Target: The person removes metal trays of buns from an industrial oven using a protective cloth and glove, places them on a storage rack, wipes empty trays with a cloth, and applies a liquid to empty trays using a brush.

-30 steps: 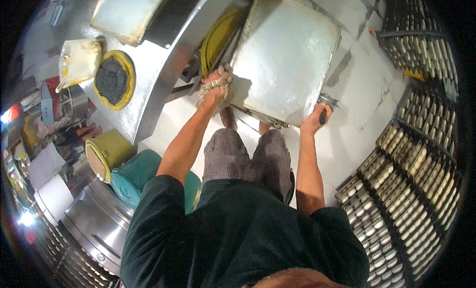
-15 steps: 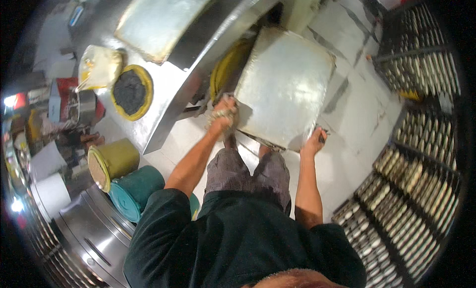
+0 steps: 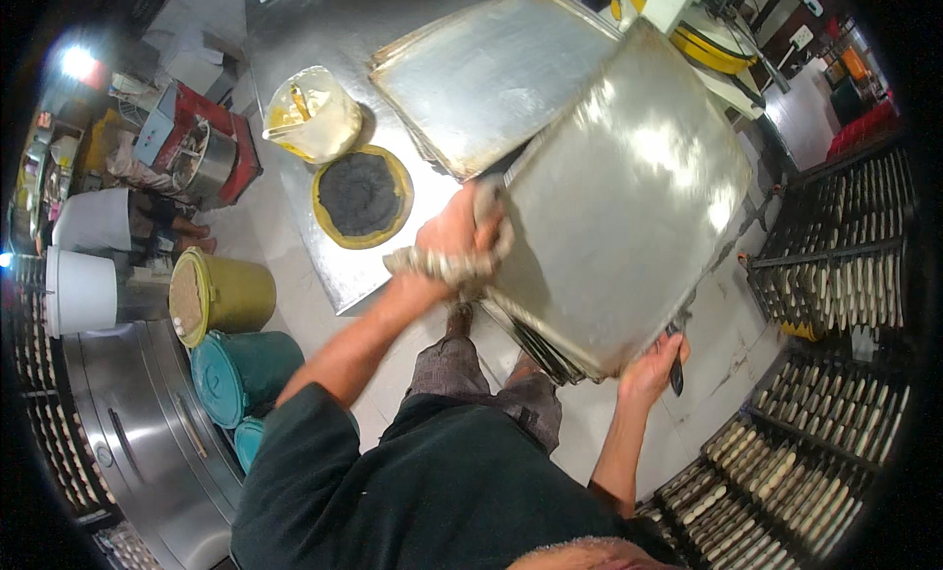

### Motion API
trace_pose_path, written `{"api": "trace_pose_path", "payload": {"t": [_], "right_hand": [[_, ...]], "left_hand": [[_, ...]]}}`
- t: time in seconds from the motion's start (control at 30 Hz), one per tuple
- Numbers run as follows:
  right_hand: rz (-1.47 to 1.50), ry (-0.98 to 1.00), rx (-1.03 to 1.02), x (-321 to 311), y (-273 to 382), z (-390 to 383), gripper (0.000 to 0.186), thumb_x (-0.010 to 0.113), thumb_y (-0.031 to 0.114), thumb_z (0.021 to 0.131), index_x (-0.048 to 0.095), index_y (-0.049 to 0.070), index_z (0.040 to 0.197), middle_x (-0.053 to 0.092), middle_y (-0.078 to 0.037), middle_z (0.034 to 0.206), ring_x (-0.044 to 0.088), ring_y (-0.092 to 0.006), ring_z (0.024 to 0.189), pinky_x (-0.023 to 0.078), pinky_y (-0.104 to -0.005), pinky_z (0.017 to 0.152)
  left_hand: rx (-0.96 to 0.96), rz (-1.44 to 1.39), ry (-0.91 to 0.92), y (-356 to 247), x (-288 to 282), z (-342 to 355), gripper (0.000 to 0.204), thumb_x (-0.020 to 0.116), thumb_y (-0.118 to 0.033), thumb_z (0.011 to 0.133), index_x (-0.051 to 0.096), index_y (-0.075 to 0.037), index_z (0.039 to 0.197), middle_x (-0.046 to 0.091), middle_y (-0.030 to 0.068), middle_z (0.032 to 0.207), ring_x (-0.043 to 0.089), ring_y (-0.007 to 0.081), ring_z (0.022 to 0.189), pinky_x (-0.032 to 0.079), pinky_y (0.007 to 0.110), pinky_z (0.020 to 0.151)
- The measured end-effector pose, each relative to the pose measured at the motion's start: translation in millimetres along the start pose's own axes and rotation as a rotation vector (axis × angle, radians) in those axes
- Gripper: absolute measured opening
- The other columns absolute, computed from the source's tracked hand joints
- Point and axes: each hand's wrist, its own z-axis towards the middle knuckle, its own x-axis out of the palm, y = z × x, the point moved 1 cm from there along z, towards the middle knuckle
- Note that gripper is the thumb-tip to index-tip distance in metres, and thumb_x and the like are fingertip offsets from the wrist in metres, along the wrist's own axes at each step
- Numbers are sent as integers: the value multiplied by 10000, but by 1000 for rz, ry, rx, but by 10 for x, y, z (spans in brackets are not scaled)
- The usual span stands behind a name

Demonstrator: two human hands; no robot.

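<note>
Between my hands is a stack of flat metal baking trays (image 3: 629,197), raised and tilted, several dark edges showing along its near side. My left hand (image 3: 462,226) is closed on the stack's left edge; a beige, twisted cloth band (image 3: 447,266) circles its wrist. At the near right corner my right hand (image 3: 650,372) grips the stack, with a black handle (image 3: 676,374) also between its fingers; the tool's other end is mostly hidden. A second stack of baking trays (image 3: 496,79) lies on the steel table (image 3: 324,30), just left of the held one.
On the table stand a white bucket (image 3: 334,128) with a utensil and a yellow-rimmed round pad (image 3: 359,199), dark in the middle. Lidded bins (image 3: 246,379) line the left. Racks of dough pieces (image 3: 786,442) fill the right. A machine with a yellow ring (image 3: 712,50) stands far right.
The held stack has come up from low beside the table to the table stack's height. Both hands moved with it, keeping their grip. The view has shifted, showing more of the tabletop.
</note>
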Motion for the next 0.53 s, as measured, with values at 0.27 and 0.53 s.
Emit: {"api": "trace_pose_path", "payload": {"t": [0.27,0.53], "right_hand": [[36,99,6,2118,-509,-2,310,565,340,958,431,94,1092,543,-62,1052,521,-173,987,435,-345,899],[-453,378,-371,2786,-765,-47,232,574,306,960,485,93,985,612,-50,799,582,-135,735,499,-260,708]], "left_hand": [[477,116,-457,1053,-517,707,289,512,-215,924,538,-74,1175,575,160,1050,559,340,975,451,458,855],[113,311,-259,2128,-59,1117,550,381,-440,973,367,-157,1444,315,71,1517,170,286,1436,174,477,1157]]}}
